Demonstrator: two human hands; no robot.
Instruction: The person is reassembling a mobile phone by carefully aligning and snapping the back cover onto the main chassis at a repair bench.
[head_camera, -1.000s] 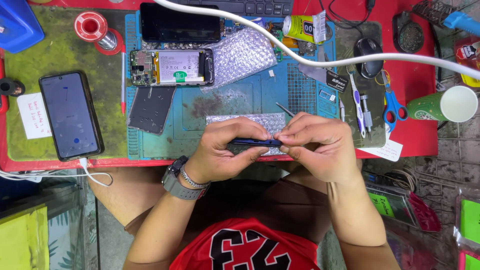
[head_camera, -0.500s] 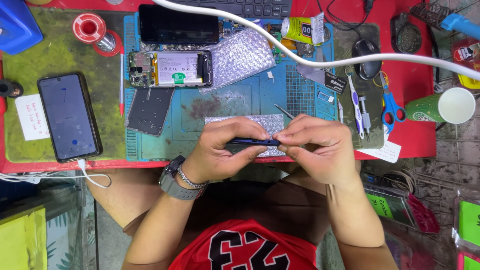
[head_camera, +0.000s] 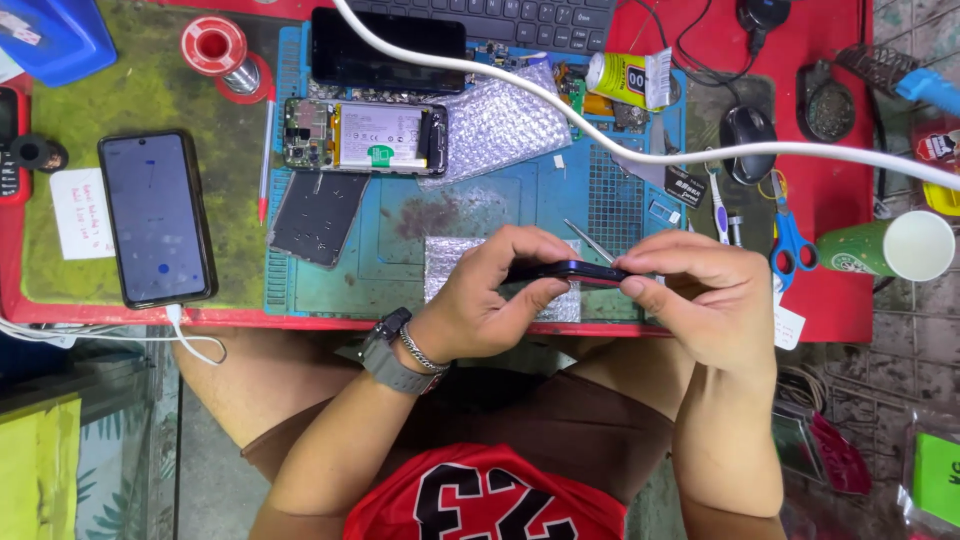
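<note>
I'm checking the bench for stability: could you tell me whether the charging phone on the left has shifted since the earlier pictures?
No. The charging phone lies beside the white note, as before.

Blue mat (head_camera: 520, 205), red table (head_camera: 830, 120), green cup (head_camera: 870, 250), white cable (head_camera: 560, 105), dk-blue phone frame (head_camera: 565, 270).

This is a phone repair workshop, a small and crowded one. The red bench (head_camera: 850, 310) carries a blue silicone repair mat (head_camera: 500, 200) on which an opened smartphone (head_camera: 365, 135) lies with its battery and circuit board bare, next to its removed back cover (head_camera: 318, 217). Around it sit a spool of solder wire (head_camera: 214, 45), a glue tube (head_camera: 628, 80), tweezers (head_camera: 588, 240), scissors (head_camera: 788, 235) and bubble wrap (head_camera: 495, 125), while another phone (head_camera: 157, 218) charges on a cable at the bench's left end
</note>
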